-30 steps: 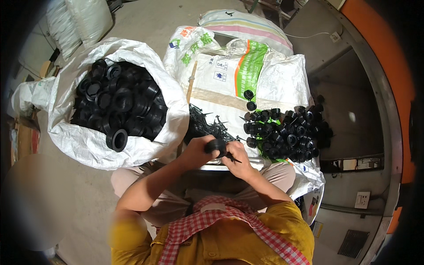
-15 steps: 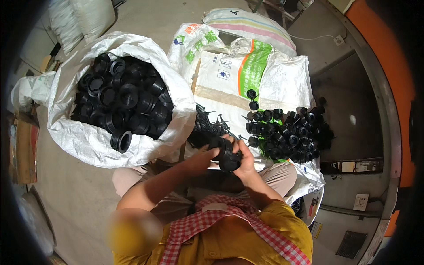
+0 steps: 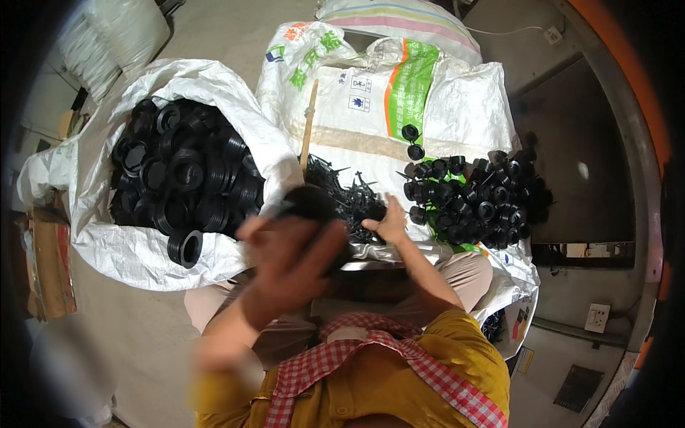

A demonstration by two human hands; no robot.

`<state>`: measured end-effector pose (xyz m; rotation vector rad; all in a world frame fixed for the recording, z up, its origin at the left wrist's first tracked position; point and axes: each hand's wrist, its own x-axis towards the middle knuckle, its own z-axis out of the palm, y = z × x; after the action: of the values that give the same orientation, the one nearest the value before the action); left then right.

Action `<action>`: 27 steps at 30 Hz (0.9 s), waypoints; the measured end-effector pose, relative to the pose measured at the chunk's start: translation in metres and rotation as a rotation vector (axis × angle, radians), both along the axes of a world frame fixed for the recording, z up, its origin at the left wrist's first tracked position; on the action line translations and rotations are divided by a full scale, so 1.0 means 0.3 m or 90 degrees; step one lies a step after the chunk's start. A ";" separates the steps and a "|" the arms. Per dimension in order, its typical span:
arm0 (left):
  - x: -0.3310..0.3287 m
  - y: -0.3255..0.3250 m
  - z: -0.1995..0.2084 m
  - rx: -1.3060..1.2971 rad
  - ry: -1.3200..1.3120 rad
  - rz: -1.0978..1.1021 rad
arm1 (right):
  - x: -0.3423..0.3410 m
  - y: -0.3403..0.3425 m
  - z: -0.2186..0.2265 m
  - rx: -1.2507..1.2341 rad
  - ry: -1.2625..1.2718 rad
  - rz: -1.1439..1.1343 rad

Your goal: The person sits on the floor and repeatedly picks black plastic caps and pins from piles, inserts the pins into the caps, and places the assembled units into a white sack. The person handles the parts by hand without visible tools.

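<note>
My left hand [image 3: 292, 260], smeared by motion, is raised close to the view with its fingers around a black plastic threaded cap [image 3: 308, 203]. The cap is blurred and partly hidden behind the fingers. My right hand [image 3: 389, 222] has thumb and fingers apart at the edge of a heap of thin black plastic strips [image 3: 346, 192]. Left of the hands, an open white woven sack [image 3: 85, 246] is full of black threaded caps [image 3: 187, 171]; one cap [image 3: 185, 248] lies on its near rim. To the right is a pile of smaller black caps [image 3: 481, 203].
A flattened white and green woven sack [image 3: 457, 93] lies under the heaps, with a wooden stick [image 3: 309, 128] on it. Two small black caps [image 3: 412, 141] sit apart from the pile. A stuffed sack [image 3: 407, 25] stands behind, a metal cabinet [image 3: 578, 178] at the right.
Both hands were together on the black threaded cap. The left has moved left and up toward the view with it; the right has let go and rests by the thin strips.
</note>
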<state>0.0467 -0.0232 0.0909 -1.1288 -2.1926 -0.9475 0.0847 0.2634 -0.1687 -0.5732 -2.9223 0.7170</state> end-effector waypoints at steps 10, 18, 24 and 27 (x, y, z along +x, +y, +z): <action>-0.215 -0.188 0.022 -0.194 -0.039 0.657 | 0.037 0.360 -0.187 -0.088 -0.382 -0.427; -0.036 0.077 -0.103 0.075 -0.284 -0.163 | 0.026 0.024 0.013 -0.675 0.168 -0.406; 0.014 0.224 -0.408 0.228 -0.735 -0.009 | 0.118 -0.326 0.467 -0.276 0.288 0.164; -0.009 0.180 -0.298 0.299 -0.996 -0.133 | 0.139 -0.284 0.524 -0.487 0.208 0.263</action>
<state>0.0442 0.0307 0.0017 -0.2529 -2.4729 -2.9156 0.1262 0.1782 -0.0116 0.1347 -2.3988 1.8005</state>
